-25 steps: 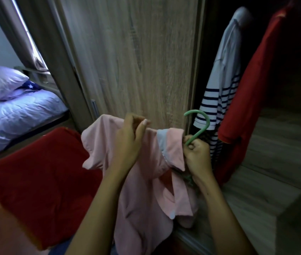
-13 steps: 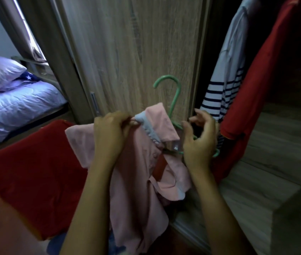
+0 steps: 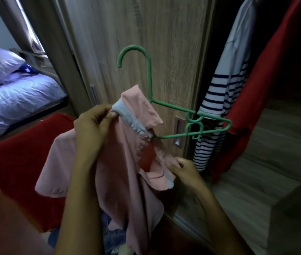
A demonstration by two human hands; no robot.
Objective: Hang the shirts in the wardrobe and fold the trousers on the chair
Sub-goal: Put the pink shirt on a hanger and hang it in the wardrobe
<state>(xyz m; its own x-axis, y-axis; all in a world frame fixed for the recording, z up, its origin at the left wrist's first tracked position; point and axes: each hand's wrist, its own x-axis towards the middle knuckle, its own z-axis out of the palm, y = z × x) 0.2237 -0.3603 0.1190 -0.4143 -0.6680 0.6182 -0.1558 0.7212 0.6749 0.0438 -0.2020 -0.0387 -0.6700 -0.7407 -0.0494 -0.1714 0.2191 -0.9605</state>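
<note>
Against the wardrobe door [image 3: 136, 52], left fingers [image 3: 111, 114] pinch the pink shirt [image 3: 120, 173] at its collar, right fingers [image 3: 180, 162] pinch its front.

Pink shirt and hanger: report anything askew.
The green hanger sits askew: one arm is buried under the pink shirt's collar, the other juts out bare towards the striped shirt. The shirt hangs bunched; the left hand pinches the collar, the right hand grips its front edge.

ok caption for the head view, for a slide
Left hand pinching a pink shirt by the collar, right hand gripping its front, green hanger half through the neck
</note>
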